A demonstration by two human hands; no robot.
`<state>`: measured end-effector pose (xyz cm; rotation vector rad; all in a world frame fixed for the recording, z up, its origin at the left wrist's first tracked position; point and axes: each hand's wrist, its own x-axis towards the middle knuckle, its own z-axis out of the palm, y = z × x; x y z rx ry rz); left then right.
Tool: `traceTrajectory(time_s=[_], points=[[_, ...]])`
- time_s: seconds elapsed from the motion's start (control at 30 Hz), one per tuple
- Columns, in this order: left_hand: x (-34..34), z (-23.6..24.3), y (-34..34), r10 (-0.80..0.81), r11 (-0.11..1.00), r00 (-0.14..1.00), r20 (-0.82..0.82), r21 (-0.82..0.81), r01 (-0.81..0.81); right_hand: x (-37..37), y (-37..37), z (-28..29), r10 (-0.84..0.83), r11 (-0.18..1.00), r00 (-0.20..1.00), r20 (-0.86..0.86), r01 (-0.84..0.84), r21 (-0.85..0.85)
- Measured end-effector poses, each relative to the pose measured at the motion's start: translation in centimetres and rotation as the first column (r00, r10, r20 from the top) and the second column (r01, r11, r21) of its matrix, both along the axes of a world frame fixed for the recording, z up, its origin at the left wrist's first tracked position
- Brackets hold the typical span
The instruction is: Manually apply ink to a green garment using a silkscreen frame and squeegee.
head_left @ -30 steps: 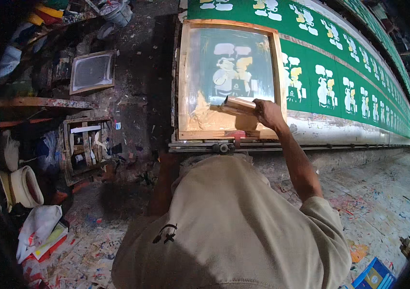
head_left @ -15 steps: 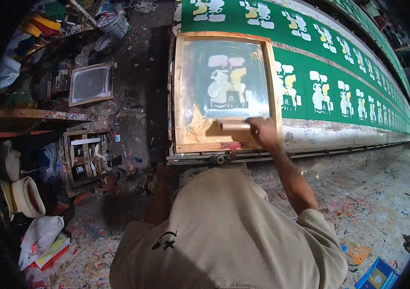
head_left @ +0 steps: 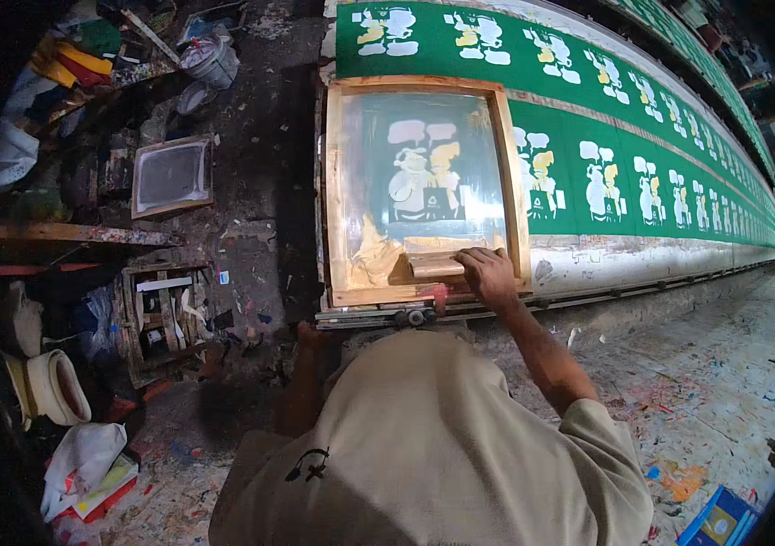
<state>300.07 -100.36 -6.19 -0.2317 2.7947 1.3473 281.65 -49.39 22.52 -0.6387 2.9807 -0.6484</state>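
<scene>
My right hand (head_left: 489, 276) is closed around the right end of a wooden squeegee (head_left: 435, 265) in the near right part of a screen-printing frame (head_left: 336, 196). Inside that wooden frame, a translucent mesh (head_left: 374, 136) shows a cartoon figure design beneath it. Beige ink (head_left: 374, 249) is smeared in the near left corner, beside the squeegee. My left hand (head_left: 311, 334) is low and dim, just outside the frame's near left corner by the metal rail (head_left: 360, 318); its fingers cannot be made out.
Green fabric (head_left: 569, 155) with rows of printed figures runs along the long table to the right. On the left lie a smaller screen (head_left: 172, 177), a wooden crate (head_left: 169, 309) and a bucket (head_left: 212, 59). A blue box (head_left: 719, 519) rests on the paint-spattered floor.
My right hand has drawn the squeegee toward the near edge of the frame. The whole view has shifted slightly, and more of my left arm shows.
</scene>
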Motion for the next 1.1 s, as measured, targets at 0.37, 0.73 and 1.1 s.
traceTrajectory(time_s=[0.37,0.73,1.1], points=[[-1.7,-0.6,-0.9,-0.029,0.996,0.998,-0.057,-0.083,0.024,-0.2,-0.2,0.0,0.042,0.999,0.998,-0.046,-0.042,0.009],[0.3,-2.7,0.6,-0.104,0.985,0.989,-0.106,-0.148,0.088,-2.7,-9.0,-1.0,0.069,0.996,0.997,0.033,-0.071,0.062],[-3.5,-2.9,-1.0,-0.101,0.992,0.995,0.02,-0.077,0.102,-1.4,-3.7,0.4,-0.086,0.993,0.992,0.092,0.079,0.083]])
